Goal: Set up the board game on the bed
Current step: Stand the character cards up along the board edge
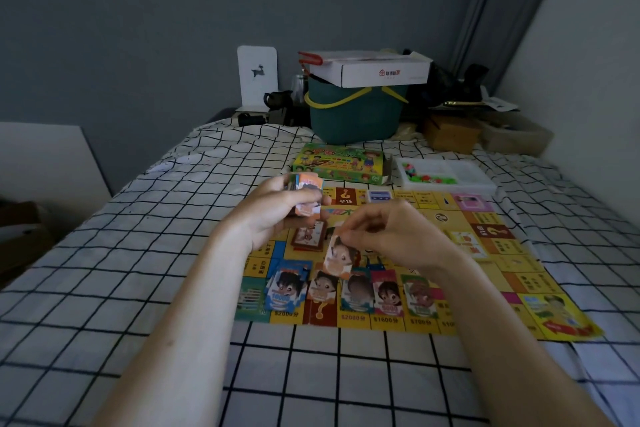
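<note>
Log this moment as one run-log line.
left hand: holds card stack | right hand: pinches one card above game board | card row: near edge

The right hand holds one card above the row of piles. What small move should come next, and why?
Probably lower the orange card pinched by the right hand onto the orange pile below it; the colours match, and the left hand holds more cards to sort.

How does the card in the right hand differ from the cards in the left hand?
The right hand pinches a single card, hanging low over the board; the left hand grips a thick stack of cards, held higher. The single card shows its cartoon face; the stack shows mostly its top card and edges. Both look like the same orange-and-white printed set.
</note>
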